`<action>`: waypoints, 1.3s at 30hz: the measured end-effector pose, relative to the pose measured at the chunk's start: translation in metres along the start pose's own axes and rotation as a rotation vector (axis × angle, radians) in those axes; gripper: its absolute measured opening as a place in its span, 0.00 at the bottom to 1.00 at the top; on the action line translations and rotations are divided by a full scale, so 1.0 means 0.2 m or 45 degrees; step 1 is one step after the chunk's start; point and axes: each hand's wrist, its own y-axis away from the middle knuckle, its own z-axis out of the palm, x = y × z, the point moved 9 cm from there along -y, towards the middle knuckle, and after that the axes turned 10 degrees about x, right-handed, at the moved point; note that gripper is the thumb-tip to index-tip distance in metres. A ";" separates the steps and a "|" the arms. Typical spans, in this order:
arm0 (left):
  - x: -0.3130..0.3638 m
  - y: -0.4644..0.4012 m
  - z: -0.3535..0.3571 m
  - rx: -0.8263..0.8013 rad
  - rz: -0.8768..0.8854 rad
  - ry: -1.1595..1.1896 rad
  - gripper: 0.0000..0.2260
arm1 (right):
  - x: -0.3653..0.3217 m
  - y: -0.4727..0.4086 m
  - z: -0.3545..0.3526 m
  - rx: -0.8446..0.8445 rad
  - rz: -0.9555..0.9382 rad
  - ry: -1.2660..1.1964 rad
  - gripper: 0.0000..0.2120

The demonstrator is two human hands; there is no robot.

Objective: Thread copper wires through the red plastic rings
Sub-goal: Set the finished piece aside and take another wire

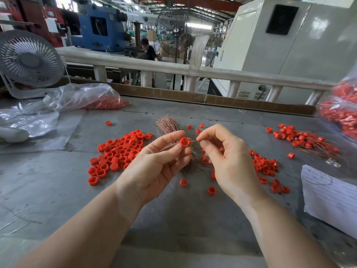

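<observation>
Both grips busy: left hand [154, 161] pinches ring [184, 142] (raised above table [173, 219]), right hand [229, 155] pinches wire [193, 141].

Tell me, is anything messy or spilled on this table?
Yes. Loose red rings lie scattered across the grey table, some stray singles near the arms. The left hand pinches one ring; the right hand pinches a wire.

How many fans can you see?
2: a small white desk fan at the table's far left, and a big black standing fan behind the railing. Others may be hidden.
</observation>
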 end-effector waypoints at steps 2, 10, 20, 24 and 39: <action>0.00 0.00 0.00 -0.004 0.002 0.018 0.11 | 0.00 0.00 0.00 -0.008 0.019 -0.033 0.08; 0.00 0.00 0.02 -0.029 0.005 0.034 0.11 | 0.01 0.01 0.02 -0.049 0.041 -0.045 0.10; 0.00 0.01 0.02 -0.022 -0.014 0.015 0.11 | 0.04 0.01 0.04 -0.057 0.070 -0.040 0.10; 0.00 0.01 0.02 -0.029 -0.020 0.010 0.11 | 0.04 0.01 0.03 -0.046 0.084 -0.059 0.09; 0.00 0.01 0.01 -0.012 -0.019 -0.025 0.10 | 0.02 0.00 0.02 -0.052 0.053 0.012 0.11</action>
